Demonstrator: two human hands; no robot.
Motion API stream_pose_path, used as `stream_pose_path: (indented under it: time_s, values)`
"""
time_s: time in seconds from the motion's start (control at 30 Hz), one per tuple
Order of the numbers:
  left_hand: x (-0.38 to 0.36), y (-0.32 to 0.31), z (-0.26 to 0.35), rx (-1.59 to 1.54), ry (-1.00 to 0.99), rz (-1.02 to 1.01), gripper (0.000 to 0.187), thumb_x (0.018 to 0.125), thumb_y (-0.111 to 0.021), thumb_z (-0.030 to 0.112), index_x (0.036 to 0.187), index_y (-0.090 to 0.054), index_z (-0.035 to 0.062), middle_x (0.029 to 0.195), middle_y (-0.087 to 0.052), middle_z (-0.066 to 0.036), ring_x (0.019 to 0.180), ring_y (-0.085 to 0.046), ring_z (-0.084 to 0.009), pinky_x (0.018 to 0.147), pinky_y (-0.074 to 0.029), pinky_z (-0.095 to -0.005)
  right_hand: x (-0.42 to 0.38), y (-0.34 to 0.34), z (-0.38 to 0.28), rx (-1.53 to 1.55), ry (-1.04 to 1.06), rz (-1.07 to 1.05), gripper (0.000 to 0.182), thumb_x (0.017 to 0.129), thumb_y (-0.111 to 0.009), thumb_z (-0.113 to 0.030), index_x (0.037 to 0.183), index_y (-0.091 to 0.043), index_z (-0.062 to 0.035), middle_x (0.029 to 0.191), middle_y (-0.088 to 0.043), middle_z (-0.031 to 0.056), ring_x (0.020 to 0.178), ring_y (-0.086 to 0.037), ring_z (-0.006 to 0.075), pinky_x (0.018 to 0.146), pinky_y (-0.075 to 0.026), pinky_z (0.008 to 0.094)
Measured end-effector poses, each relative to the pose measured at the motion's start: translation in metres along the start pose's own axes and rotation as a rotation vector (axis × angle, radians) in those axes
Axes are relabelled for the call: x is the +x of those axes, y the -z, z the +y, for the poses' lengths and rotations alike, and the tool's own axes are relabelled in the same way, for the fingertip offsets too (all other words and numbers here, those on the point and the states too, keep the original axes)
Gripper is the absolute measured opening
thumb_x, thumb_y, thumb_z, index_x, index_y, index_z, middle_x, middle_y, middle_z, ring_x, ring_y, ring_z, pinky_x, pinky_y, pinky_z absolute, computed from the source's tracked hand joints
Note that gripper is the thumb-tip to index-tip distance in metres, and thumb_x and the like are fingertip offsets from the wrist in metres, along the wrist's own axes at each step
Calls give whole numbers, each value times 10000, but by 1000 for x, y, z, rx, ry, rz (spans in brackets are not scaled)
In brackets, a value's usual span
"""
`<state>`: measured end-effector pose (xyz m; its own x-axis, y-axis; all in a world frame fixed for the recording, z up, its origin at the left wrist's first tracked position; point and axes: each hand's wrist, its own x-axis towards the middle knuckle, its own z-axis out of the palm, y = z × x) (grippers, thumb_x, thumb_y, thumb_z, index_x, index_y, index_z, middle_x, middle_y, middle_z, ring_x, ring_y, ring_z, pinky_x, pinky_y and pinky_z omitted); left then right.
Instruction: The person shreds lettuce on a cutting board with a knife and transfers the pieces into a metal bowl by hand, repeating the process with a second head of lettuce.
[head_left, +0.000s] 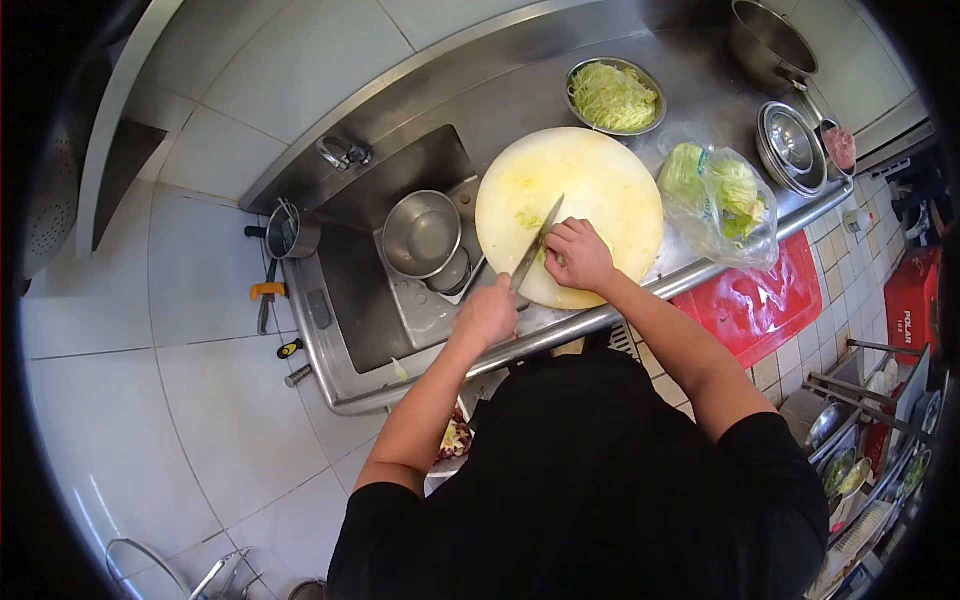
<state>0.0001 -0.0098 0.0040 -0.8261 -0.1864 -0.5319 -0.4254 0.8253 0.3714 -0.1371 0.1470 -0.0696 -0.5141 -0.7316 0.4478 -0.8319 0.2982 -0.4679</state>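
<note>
My left hand (487, 318) is wrapped round the handle of a kitchen knife (540, 240). Its blade points away from me across a round, pale yellow cutting board (625, 190). Close against the blade, my right hand (578, 255) has its fingers curled down over pale green lettuce, mostly hidden beneath them. A few lettuce shreds (528, 217) lie on the board left of the blade. Behind the board stands a steel bowl holding shredded lettuce (612, 97). Right of the board, a clear plastic bag holds lettuce (735, 195).
Left of the board is a steel sink (340, 290) with a steel pot (420, 235) and a faucet (343, 153). Stacked steel bowls (793, 147) and a large pot (770, 45) stand at the right. A red tray (755, 305) lies below the counter's front rail.
</note>
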Motion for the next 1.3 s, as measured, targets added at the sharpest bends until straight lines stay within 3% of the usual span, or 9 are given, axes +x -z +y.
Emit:
stream_pose_path:
  time_s: [0.23, 0.37, 0.5, 0.6, 0.77, 1.0, 1.2, 1.3]
  values:
    - [-7, 19, 11, -3, 24, -43, 246, 967, -488, 199, 1086, -510, -16, 958, -650, -326, 948, -637, -476, 843, -470, -566, -1, -3, 2, 20, 15, 49, 102, 723, -641, -132, 809, -611, -85, 846, -580, 55, 833, -559, 247, 763, -445, 382]
    - [2, -29, 6, -32, 74, -6, 260, 982, -474, 214, 1105, -517, -11, 969, -650, -326, 953, -636, -479, 839, -477, -559, 0, -3, 4, 23, 32, 75, 110, 720, -639, -127, 816, -603, -87, 843, -574, 56, 832, -554, 252, 761, -444, 383]
    - [-10, 19, 17, -31, 52, -52, 256, 980, -486, 215, 1124, -496, 4, 983, -650, -328, 967, -634, -483, 864, -470, -569, 1, -3, 2, 26, 38, 90, 98, 719, -636, -123, 802, -598, -87, 828, -569, 57, 829, -552, 255, 760, -443, 382]
    - [1, -27, 14, -78, 104, -38, 270, 979, -487, 219, 1139, -492, 2, 983, -651, -328, 966, -634, -481, 864, -472, -568, 0, -3, 2, 27, 16, 93, 97, 718, -632, -117, 803, -597, -84, 826, -569, 61, 823, -554, 259, 755, -445, 385]
    - [14, -23, 6, -87, 52, 1, 264, 970, -491, 209, 1122, -497, -6, 962, -653, -318, 948, -632, -487, 854, -471, -572, 4, 5, 9, 183, -60, -3, 101, 736, -623, -116, 821, -593, -72, 845, -571, 77, 815, -553, 283, 746, -451, 396]
    - [-12, 19, 19, -12, 22, 29, 247, 970, -480, 197, 1094, -508, -15, 955, -649, -324, 934, -636, -481, 850, -472, -572, 0, 10, 10, 131, 37, 3, 107, 747, -626, -99, 842, -589, -68, 854, -574, 87, 835, -557, 284, 763, -462, 392]
    - [2, -22, 14, -10, 45, -14, 236, 971, -480, 195, 1082, -507, -11, 943, -645, -332, 931, -638, -480, 838, -473, -574, -4, 4, 8, 138, 38, 52, 108, 731, -632, -74, 827, -583, -69, 845, -561, 85, 843, -551, 280, 770, -462, 380]
    - [12, -9, 13, -2, 23, -6, 243, 969, -487, 202, 1084, -505, -12, 941, -646, -331, 930, -640, -478, 840, -474, -572, -3, 4, 8, 118, 38, 54, 113, 722, -637, -75, 822, -584, -70, 844, -560, 84, 840, -549, 279, 770, -463, 379]
